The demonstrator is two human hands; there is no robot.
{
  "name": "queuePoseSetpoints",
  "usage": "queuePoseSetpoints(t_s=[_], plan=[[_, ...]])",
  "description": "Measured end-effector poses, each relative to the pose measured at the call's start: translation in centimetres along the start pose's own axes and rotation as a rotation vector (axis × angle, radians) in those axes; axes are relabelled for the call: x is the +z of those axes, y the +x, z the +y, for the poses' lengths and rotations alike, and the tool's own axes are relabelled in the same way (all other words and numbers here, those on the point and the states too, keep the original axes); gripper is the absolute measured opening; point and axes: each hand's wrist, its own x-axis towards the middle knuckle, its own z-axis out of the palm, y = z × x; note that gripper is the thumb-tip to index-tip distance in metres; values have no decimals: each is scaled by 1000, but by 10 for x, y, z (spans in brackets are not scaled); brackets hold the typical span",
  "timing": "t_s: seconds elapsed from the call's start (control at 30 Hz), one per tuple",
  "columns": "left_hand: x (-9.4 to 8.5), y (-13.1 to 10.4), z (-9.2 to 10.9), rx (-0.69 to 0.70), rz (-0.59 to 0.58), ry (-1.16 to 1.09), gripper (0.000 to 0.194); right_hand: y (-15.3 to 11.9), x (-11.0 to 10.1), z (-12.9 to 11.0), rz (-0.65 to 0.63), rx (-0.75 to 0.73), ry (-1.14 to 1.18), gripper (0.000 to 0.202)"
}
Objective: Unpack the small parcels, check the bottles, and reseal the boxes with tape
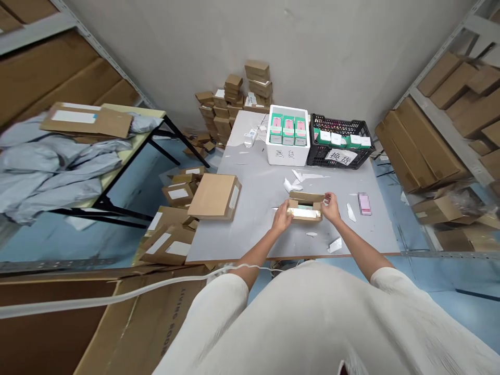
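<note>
A small cardboard box (305, 214) with its lid raised lies near the front of the grey table (250, 234). Something pale green shows inside it, partly hidden by the flaps. My left hand (282, 216) grips the box's left end, fingers curled round the side. At the opposite end my right hand (330, 207) pinches the right edge by the raised lid. Torn white paper scraps (292, 185) are strewn around the box. To the right lies a pink phone-like item (364, 203), its surface blurred.
A white foam bin (288, 155) and a black crate (339, 156) hold green boxes at the back. A larger closed carton (214, 196) stands at the left edge. A white cable (156, 285) crosses the front left; cartons are stacked left of the table.
</note>
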Motion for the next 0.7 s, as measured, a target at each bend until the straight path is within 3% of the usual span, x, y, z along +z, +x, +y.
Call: queuePoseSetpoints(t_s=[0.13,0.23,0.47,0.6,0.7], plan=[[-2,1,7,14,-48,67,76,20,1,0,-156,-8,-108,49],[-8,-3,14,-2,-89,143,69,25,2,4,-269,68,-151,45],[-28,-18,33,33,-59,235,44,27,2,13,-335,155,-158,46],[-30,-20,37,94,-200,313,36,24,9,17,-370,109,-191,51],[-28,-17,37,155,-316,416,50,18,18,17,-382,22,-273,58]])
